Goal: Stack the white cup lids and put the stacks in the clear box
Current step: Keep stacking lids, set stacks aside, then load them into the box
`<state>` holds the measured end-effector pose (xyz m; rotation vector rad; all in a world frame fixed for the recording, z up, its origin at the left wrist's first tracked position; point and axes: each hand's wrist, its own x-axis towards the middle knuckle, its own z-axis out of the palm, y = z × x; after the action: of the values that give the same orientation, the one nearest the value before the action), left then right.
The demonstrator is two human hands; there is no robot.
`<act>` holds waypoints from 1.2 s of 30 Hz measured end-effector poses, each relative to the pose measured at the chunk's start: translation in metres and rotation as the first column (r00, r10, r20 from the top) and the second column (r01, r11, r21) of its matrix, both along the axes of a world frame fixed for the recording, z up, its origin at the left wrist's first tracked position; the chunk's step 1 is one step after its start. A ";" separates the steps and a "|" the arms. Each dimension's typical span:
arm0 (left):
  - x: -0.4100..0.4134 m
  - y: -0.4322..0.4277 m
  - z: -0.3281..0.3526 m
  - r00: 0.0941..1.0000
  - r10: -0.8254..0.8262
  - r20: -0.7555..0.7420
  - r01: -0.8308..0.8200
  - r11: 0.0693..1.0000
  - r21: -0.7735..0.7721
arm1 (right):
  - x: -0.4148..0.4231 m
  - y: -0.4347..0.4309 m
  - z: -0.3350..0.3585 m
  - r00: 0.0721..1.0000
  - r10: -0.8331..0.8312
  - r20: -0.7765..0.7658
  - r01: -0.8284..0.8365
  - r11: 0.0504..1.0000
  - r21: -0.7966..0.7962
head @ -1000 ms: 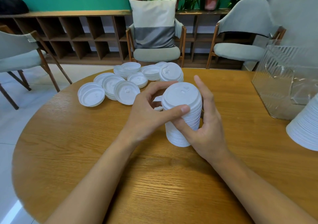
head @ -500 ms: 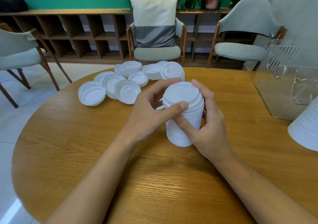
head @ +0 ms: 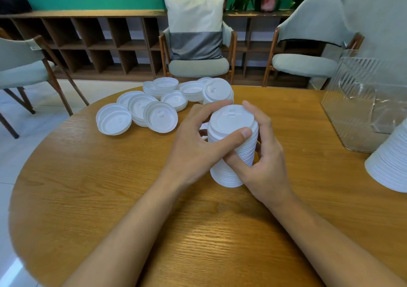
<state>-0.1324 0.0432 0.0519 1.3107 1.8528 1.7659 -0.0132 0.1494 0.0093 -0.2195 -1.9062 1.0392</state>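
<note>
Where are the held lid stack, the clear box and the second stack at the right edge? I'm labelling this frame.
held lid stack (head: 232, 119), head view, flat face of its top lid
clear box (head: 352, 97), head view, its ribbed left wall
second stack (head: 392, 162), head view, its layered side

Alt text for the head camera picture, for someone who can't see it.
The left hand and right hand grip a tall stack of white cup lids on a round wooden table. Loose lids lie behind it; a clear box and another stack stand at the right.
</note>
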 end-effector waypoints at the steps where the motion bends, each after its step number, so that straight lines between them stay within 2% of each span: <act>1: 0.001 0.000 0.000 1.000 -0.005 0.005 0.005 1.000 -0.006 | 0.000 0.000 0.000 1.000 -0.001 0.001 0.001 1.000 0.000; 7: 0.005 0.002 0.000 0.996 0.005 0.083 -0.005 1.000 -0.008 | 0.000 0.000 0.000 1.000 -0.013 0.015 0.013 1.000 0.005; 10: 0.008 0.001 -0.001 0.990 -0.031 0.140 0.033 0.999 -0.007 | 0.000 0.001 -0.001 1.000 -0.014 0.022 0.013 1.000 0.016; 20: 0.002 -0.007 -0.004 0.972 -0.133 0.194 0.133 0.991 0.014 | -0.001 0.002 -0.003 0.999 -0.015 0.049 0.012 0.999 0.050; 31: 0.002 -0.003 -0.006 0.978 -0.162 0.128 0.161 0.987 0.022 | 0.001 0.003 -0.005 0.997 0.027 0.066 -0.030 0.999 0.044; 36: 0.002 0.001 -0.023 0.991 -0.125 0.043 0.122 0.990 0.064 | 0.004 0.003 -0.006 0.986 -0.015 0.166 0.000 0.996 0.093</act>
<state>-0.1308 0.0438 0.0288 1.3622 1.6675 1.7865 -0.0093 0.1524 0.0028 -0.2674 -2.0975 0.9501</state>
